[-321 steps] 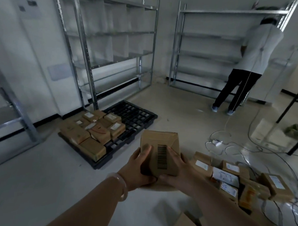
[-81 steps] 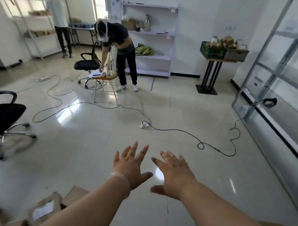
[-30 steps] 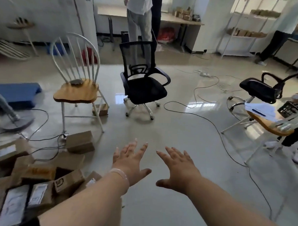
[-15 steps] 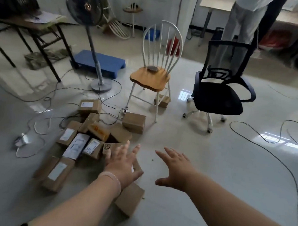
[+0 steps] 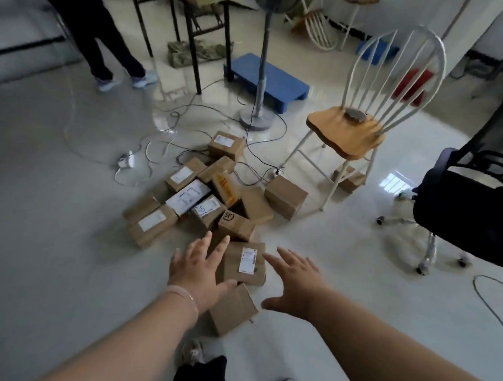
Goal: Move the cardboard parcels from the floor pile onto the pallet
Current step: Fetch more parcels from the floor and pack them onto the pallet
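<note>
Head view: vs 0.5 s earlier, the pile (image 5: 204,197) had slid from the left to dead centre, right ahead of both hands, and sat closer. Left hand (image 5: 196,270) and right hand (image 5: 294,281) were empty as before, fingers straight and spread, palms down. Approx 11 s back they'd gripped a parcel together; now they gripped nothing.

A labelled parcel (image 5: 245,263) lay on the floor between the hands. The left fingers overlapped its left edge, but contact couldn't be told. A plain parcel (image 5: 232,309) lay just nearer, its left part hidden by the left wrist.

The other parcels lay heaped beyond, w/ cables (image 5: 165,146) running round the far ones. One box (image 5: 286,196) sat apart at the right, beside the chair (image 5: 345,131) leg. The fan stand (image 5: 261,75) stood behind the pile, w/ a blue platform (image 5: 275,79) beyond it. An office chair (image 5: 468,217) stood at right, well apart. A table (image 5: 194,29) and someone's legs (image 5: 98,39) were at the far left.
</note>
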